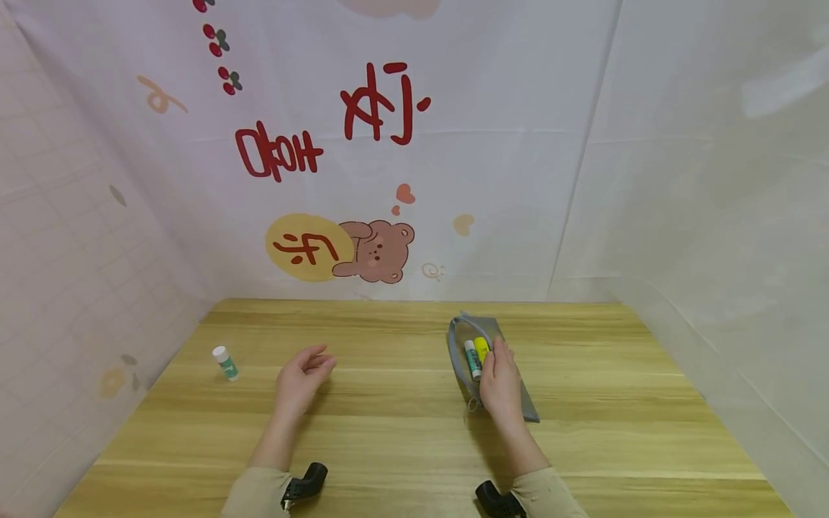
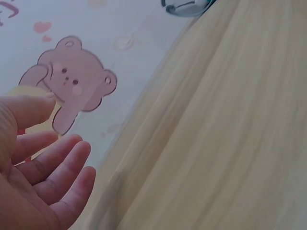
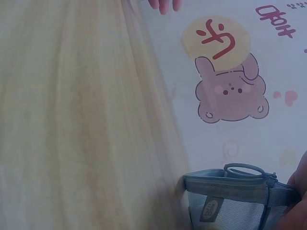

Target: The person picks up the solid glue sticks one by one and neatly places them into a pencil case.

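Observation:
A grey-blue zip pouch point(image 1: 458, 354) lies at the right of the table with its zipped mouth spread. Its mesh side point(image 3: 240, 214) and small label face the right wrist camera. Within the mouth show a white-and-green glue stick point(image 1: 473, 360) and a yellow stick-shaped item point(image 1: 482, 348), partly covered by fingers. My right hand point(image 1: 501, 381) grips the pouch's right side. At the left, my left hand point(image 1: 301, 381) hovers over the table holding nothing, its fingers loosely bent in the left wrist view. Farther left stands another glue stick point(image 1: 226, 363), white-capped and green-labelled, apart from that hand.
The wood-grain table point(image 1: 388, 432) meets a white printed curtain point(image 1: 492, 180) at its back edge. Similar pale sheets hang along both sides. A black wrist device point(image 1: 306, 483) sits by the left cuff, another point(image 1: 499, 500) by the right.

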Demonstrator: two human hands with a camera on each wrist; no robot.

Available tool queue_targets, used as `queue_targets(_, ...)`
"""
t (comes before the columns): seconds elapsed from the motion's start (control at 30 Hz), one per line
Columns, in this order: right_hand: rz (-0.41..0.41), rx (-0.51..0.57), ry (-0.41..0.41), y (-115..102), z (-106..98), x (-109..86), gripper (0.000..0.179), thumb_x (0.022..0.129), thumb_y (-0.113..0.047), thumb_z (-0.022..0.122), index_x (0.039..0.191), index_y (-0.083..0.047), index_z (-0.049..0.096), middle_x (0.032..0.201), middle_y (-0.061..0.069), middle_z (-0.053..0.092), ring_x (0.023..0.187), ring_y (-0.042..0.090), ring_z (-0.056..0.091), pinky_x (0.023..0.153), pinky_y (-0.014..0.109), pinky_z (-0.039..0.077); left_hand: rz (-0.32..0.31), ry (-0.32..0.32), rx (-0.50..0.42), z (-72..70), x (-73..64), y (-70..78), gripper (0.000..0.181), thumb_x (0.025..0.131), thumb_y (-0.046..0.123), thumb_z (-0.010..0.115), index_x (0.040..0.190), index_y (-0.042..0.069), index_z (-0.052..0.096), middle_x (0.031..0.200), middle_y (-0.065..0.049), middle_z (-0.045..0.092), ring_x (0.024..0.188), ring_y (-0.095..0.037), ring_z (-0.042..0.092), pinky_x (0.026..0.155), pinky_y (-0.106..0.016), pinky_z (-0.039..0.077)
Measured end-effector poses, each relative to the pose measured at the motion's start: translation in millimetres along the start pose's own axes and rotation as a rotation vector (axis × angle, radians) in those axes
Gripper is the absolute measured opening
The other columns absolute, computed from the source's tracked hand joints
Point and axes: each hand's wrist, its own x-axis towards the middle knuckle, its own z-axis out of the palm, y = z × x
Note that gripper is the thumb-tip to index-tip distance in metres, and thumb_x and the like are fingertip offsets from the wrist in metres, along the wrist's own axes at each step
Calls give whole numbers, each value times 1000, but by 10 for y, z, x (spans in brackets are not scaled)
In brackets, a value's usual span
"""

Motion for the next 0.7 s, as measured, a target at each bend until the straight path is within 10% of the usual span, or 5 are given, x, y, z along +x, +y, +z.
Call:
queue_targets(0.3,5,14,-4,6,-7,1,47,105,-8,34,145,17,32,150,37,27,141,53,19,116,60,16,-38,16,27,-234,-9,-105,46,97,22,67,135,-1,56,119,-20,67,104,-27,64,78,-13,49)
queue_targets(0.7,6,16,-6,11,2,0,46,106,-8,34,145,17,31,149,37,29,141,51,19,116,60,17,-63,62,53,-583,-69,-201,49,98,27,65,136,-3,55,123,-24,63,84,11,55,75,-8,46)
